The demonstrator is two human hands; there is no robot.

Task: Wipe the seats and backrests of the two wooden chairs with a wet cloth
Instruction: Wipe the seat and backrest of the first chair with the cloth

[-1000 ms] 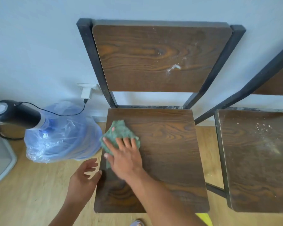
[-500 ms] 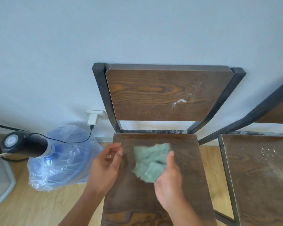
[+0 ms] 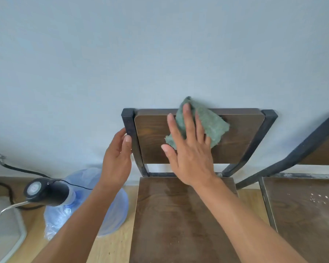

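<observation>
A wooden chair with a black metal frame stands against the wall; its backrest [image 3: 241, 137] is in the middle and its seat [image 3: 171, 221] below looks damp. My right hand [image 3: 188, 152] presses a green cloth [image 3: 211, 126] flat against the upper backrest, fingers spread. My left hand [image 3: 118, 158] grips the left post of the chair frame [image 3: 129, 122]. A second wooden chair [image 3: 302, 215] stands at the right edge, with white crumbs and dust on its seat.
A large blue water bottle [image 3: 110, 205] with a black pump dispenser [image 3: 47, 190] stands on the wooden floor left of the chair. A black cable [image 3: 17, 169] runs along the wall. A grey-rimmed object [image 3: 11, 243] lies at the bottom left.
My right hand lifted the cloth off the seat and now presses it on the backrest. My left hand rose and took hold of the left frame post. The camera view tilted up.
</observation>
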